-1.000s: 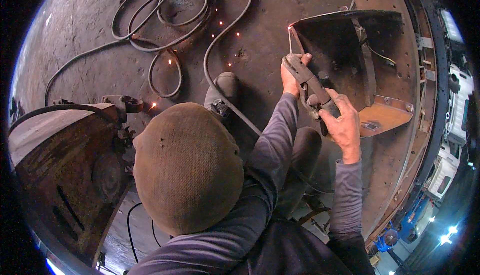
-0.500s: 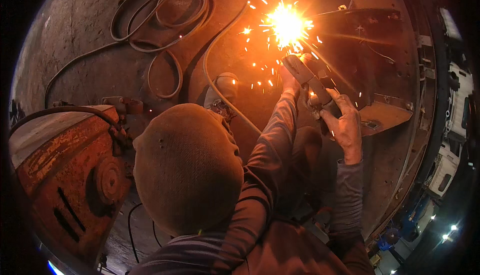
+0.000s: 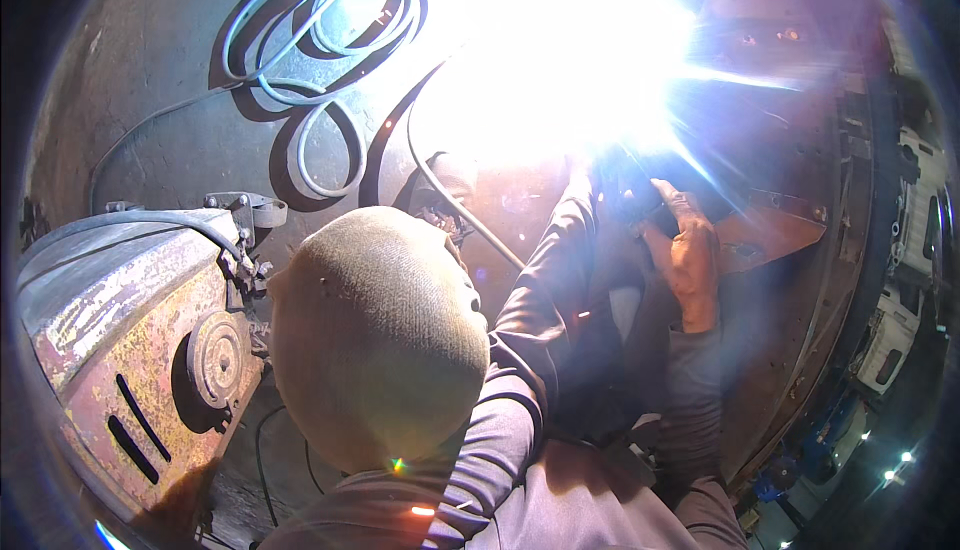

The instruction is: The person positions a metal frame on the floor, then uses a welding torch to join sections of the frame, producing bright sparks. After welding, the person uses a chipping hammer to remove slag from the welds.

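A white-blue arc glare (image 3: 590, 50) swallows the upper end of the electrode holder (image 3: 630, 190) and much of the rusty bracket (image 3: 770, 235). My left hand (image 3: 580, 170) is at the glare's lower edge, its fingers hidden. My right hand (image 3: 685, 255) grips the holder's dark lower part from the right, thumb and fingers curled round it. Below, a round knit-capped head (image 3: 375, 335) fills the lower middle, beside the striped-shadowed sleeves. A boot (image 3: 450, 175) stands left of the hands, near a cable.
A coiled cable (image 3: 330, 120) lies on the steel plate (image 3: 150, 70) at upper left. A weathered rusty steel housing (image 3: 130, 370) with slots and a round boss fills the left. White vehicle bodies (image 3: 880, 340) and small lights show beyond the right rim.
A second ago the holder and rod were clearly visible with small glints. Orange sparks then burst at the rod tip, now grown into a large white-blue glare. The hands stay nearly in place.
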`<state>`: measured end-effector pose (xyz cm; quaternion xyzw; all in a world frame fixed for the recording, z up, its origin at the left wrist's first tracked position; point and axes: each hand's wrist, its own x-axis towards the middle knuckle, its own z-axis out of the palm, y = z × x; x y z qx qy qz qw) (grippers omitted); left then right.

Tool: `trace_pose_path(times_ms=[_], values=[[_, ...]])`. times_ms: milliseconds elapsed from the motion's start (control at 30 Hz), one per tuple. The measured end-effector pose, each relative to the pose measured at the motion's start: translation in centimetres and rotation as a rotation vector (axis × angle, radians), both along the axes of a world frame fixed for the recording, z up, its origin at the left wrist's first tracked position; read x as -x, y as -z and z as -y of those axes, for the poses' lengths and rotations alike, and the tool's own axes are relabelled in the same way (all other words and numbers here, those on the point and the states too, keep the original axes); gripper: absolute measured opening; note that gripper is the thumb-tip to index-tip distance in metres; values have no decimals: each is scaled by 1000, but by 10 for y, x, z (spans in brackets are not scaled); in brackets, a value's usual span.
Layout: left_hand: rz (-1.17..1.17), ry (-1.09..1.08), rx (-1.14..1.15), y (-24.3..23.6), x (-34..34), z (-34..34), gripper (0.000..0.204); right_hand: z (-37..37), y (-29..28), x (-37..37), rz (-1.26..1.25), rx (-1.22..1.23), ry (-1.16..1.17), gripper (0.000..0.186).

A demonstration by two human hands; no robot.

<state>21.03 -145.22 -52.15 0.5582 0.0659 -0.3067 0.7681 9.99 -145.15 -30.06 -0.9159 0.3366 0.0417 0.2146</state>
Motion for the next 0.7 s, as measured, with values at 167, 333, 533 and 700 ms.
trace_pose_path(times_ms=[167, 333, 533, 700], values=[[21, -7, -4, 0, -3, 3, 39, 4, 6, 3, 117, -109, -44, 54], [-101, -30, 48, 8, -3, 13, 41, 2, 4, 3, 72, -36, -25, 57], [16, -61, 12, 11, -2, 13, 31, 2, 6, 4, 91, -52, -11, 56], [23, -35, -24, 1, -2, 12, 33, 4, 6, 5, 28, -48, 14, 56]])
